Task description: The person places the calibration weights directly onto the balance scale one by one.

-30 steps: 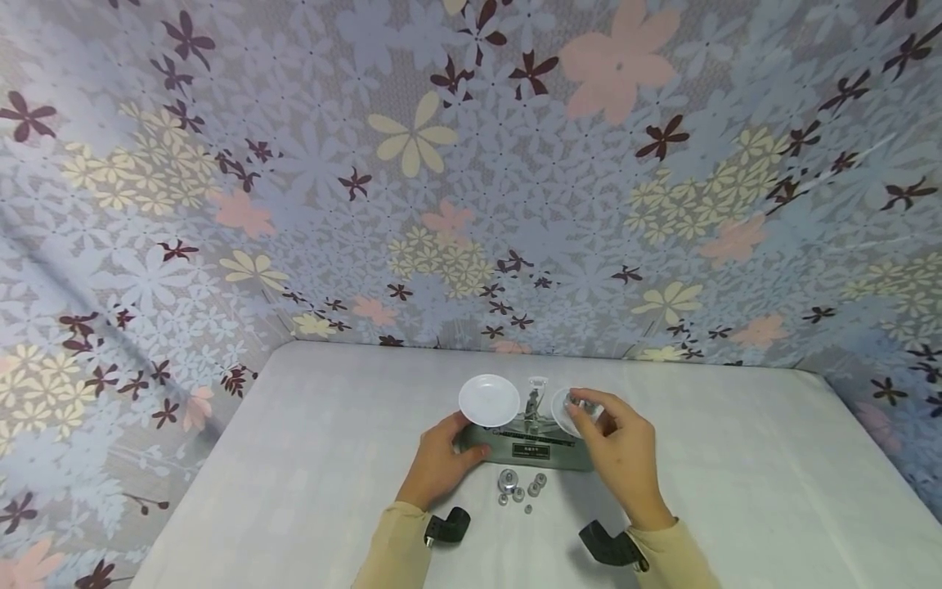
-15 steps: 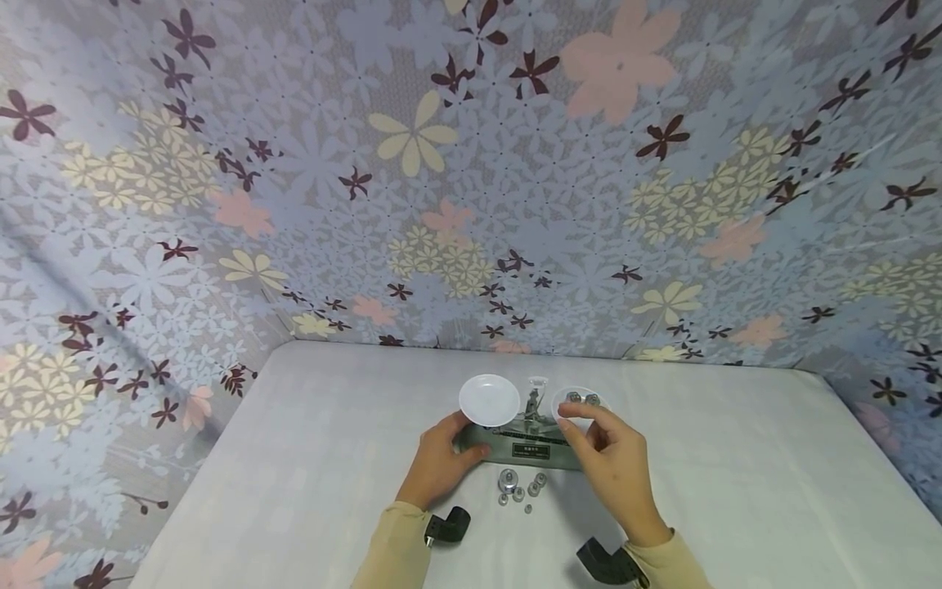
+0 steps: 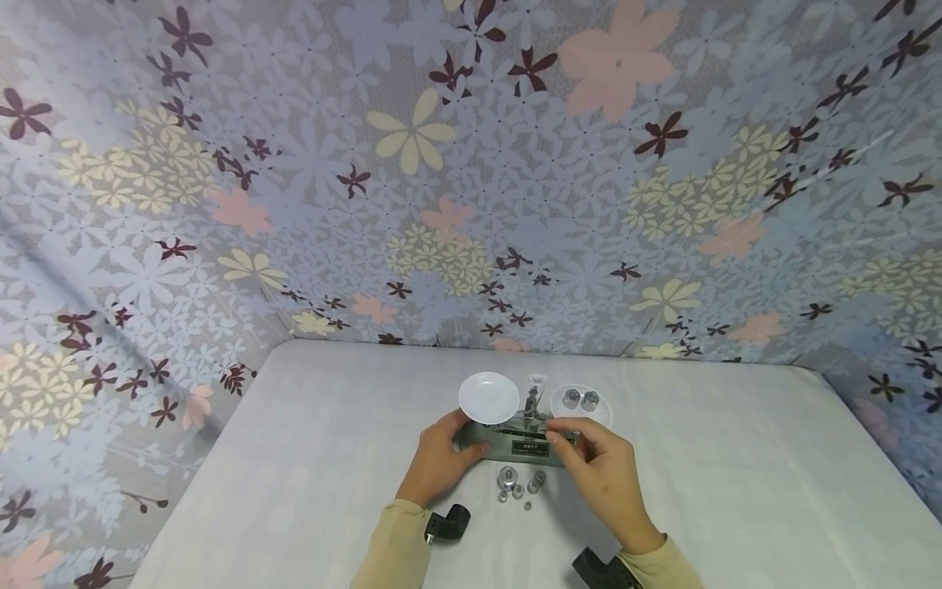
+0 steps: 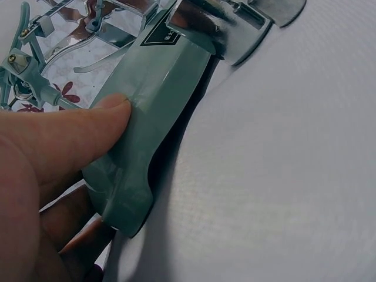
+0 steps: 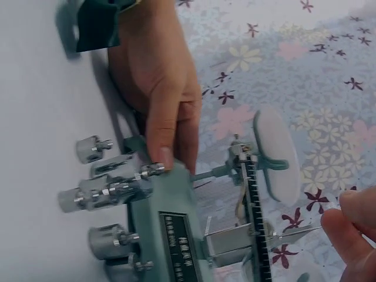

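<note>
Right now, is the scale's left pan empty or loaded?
The left pan is empty: its white surface is bare, while the right pan holds two weights.

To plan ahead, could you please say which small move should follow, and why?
Probably lower the right hand to the loose weights and take one: the right pan has room beside its two weights, and the left hand grips the balance.

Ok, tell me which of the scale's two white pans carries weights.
The right pan, nearer the right hand: two metal weights stand side by side on it, while the left pan shows none.
</note>
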`<move>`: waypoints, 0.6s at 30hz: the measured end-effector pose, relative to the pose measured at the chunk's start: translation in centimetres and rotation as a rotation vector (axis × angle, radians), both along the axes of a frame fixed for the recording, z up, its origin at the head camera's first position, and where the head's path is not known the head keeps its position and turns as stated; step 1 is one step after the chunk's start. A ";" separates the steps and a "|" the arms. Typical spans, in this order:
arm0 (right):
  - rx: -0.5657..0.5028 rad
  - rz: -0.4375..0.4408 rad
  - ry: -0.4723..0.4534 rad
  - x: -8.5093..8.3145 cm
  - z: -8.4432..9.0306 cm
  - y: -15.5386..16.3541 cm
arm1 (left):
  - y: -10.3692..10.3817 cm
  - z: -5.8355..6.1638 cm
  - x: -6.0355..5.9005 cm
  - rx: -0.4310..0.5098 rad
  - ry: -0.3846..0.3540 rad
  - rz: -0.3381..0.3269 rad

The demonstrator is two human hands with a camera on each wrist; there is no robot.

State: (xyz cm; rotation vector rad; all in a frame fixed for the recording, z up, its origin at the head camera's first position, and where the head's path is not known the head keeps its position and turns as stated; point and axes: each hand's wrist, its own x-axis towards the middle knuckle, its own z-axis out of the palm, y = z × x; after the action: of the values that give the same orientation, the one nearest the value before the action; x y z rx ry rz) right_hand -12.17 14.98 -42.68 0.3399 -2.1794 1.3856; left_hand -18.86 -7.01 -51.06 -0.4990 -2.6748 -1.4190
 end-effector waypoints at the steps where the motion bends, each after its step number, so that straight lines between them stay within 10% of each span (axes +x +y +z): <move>1: -0.002 0.000 -0.005 0.0 -0.2 0.0 | 0.0 0.0 0.0 0.000 0.000 0.000; 18: 0.191 0.131 -0.035 -1.2 -4.9 1.0 | 0.1 0.1 0.0 -0.021 -0.003 0.011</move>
State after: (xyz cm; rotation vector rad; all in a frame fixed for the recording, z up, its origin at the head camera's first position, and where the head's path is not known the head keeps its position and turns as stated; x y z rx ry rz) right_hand -13.36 15.94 -47.60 0.5413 -2.3617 1.2609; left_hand -18.89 -6.93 -50.99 -0.4834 -2.6938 -1.3910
